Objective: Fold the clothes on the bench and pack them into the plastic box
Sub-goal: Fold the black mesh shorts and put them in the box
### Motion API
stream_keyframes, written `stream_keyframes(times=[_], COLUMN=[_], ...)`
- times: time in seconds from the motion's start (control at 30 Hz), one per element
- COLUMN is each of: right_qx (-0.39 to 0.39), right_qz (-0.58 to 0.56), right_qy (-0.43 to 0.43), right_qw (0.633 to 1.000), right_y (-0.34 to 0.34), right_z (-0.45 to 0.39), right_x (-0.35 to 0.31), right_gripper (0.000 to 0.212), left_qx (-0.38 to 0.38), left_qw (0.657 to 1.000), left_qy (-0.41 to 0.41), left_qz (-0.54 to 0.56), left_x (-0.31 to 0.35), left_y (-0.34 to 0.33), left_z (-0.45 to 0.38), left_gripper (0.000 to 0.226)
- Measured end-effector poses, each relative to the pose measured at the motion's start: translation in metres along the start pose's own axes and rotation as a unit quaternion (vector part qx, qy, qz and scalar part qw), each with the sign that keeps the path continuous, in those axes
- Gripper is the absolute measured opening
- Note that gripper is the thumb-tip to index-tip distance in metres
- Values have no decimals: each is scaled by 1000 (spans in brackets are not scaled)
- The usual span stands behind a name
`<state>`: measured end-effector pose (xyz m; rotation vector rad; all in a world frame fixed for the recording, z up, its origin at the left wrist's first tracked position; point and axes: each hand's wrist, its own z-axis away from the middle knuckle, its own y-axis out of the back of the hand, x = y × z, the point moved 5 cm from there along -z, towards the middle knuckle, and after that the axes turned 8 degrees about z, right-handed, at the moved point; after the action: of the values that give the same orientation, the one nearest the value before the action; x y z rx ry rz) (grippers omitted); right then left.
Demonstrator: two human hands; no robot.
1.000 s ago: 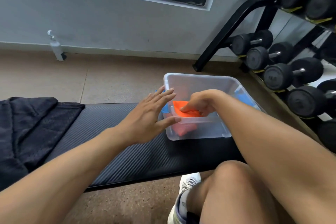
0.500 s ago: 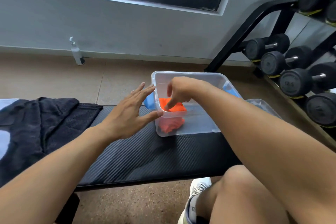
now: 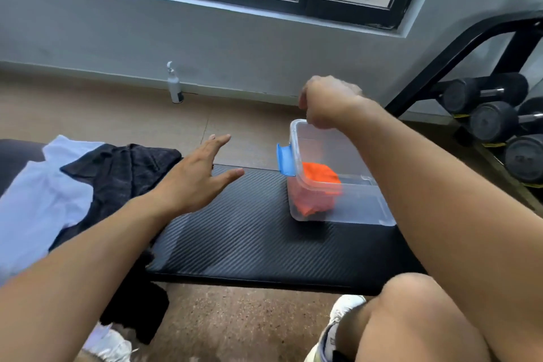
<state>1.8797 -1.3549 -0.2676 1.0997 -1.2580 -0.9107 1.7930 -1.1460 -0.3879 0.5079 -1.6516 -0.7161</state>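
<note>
right hand (image 3: 326, 101) lifted out of plastic box (image 3: 352, 211) | left hand (image 3: 195, 178) withdrawn leftward

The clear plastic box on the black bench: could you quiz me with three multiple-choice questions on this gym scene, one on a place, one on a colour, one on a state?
1. Where does the black garment lie?
A. on the bench's left part
B. inside the box
C. on the dumbbell rack

2. What colour is the folded cloth in the clear plastic box?
A. green
B. orange
C. yellow

3. What is the left hand doing?
A. gripping the box
B. holding a bottle
C. open, holding nothing

Answers: 1 A, it lies partly over a white garment there; 2 B, orange shows through the wall; 3 C, fingers are spread above the black bench.
</note>
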Motion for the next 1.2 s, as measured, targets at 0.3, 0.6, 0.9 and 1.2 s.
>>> stream_keyframes(times=[0.3,0.6,0.9,1.2], right_qx=[-16,-55,-61,-7], right_qz=[-132,-115,-128,-33], right_qy=[281,339,323,339], right_qw=[950,932,936,940], right_y=[-68,-131,-118,-132], right_z=[21,21,18,67], right_x=[-203,-285,-260,-207], right_gripper=[51,74,16,17], left_qx=[61,32,-12,46], left_qw=[978,967,956,975], left_qy=[170,253,290,212], left_qz=[-99,-28,-33,-39], left_x=[-108,-164,-170,-123], left_y=[60,76,75,51], left_z=[53,94,82,64], left_gripper=[86,52,47,40])
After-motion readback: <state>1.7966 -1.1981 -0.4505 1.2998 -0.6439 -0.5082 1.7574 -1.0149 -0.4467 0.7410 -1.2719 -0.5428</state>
